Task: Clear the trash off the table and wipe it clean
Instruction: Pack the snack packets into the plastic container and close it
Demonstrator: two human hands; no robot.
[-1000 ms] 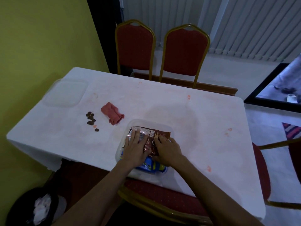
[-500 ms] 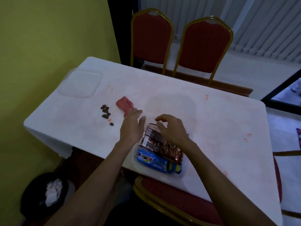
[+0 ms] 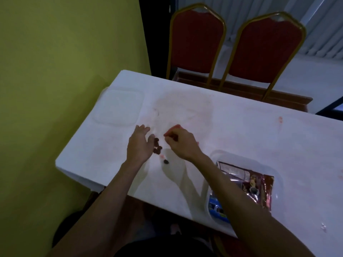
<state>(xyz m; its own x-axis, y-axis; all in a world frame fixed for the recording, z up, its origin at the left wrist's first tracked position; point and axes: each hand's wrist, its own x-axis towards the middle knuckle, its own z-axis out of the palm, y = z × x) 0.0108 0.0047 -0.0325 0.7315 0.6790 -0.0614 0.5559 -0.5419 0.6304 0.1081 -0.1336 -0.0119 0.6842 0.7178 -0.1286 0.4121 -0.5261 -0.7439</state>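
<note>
2 hands flank dark crumbs (image 3: 157,147), left grip (image 3: 139,144) spread, right grip (image 3: 182,143) seemingly pinching one.

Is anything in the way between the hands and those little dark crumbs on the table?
Nothing visible is. The dark crumbs lie on bare white table, right beside the open left hand. The right hand is just on their other side, fingers pinched, partly covering the red cloth behind it.

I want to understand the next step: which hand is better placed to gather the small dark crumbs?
Probably the left hand: its open fingers lie beside the dark crumbs, while the right hand pinches something.
</note>
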